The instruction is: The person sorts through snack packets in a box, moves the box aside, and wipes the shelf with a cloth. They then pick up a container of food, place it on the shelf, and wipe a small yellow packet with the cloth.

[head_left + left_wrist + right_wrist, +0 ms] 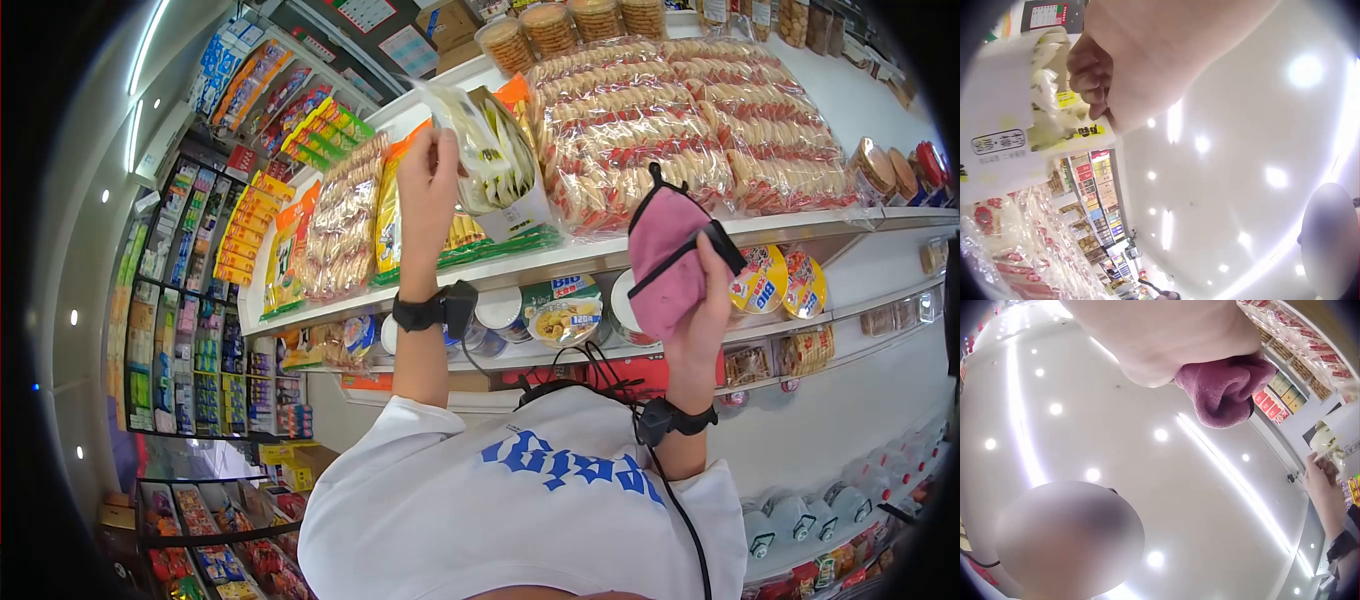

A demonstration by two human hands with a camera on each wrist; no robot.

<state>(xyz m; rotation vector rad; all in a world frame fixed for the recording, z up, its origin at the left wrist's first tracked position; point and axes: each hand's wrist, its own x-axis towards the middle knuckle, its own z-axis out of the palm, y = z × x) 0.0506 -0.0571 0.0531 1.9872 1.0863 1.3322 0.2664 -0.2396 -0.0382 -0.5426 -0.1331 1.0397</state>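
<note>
At the white display box (520,212) on the upper shelf, my left hand (430,175) pinches a pale packet (462,112) with yellow-green print. In the left wrist view its fingers curl at the packet's top edge, beside the white box wall (997,112). More packets of the same look stand upright inside the box. My right hand (700,325) grips a pink cloth (665,250) with black trim, held up in front of the shelf edge. The right wrist view shows this cloth (1222,394) as fuzzy and folded, with part of it hidden by the hand.
Large clear bags of wrapped biscuits (625,130) lie right of the box, and an orange-yellow bag (390,215) lies to its left. Lidded tubs (550,30) stand behind. Bowl noodles (565,315) line the shelf below. Stocked shelving (190,300) rises at the left.
</note>
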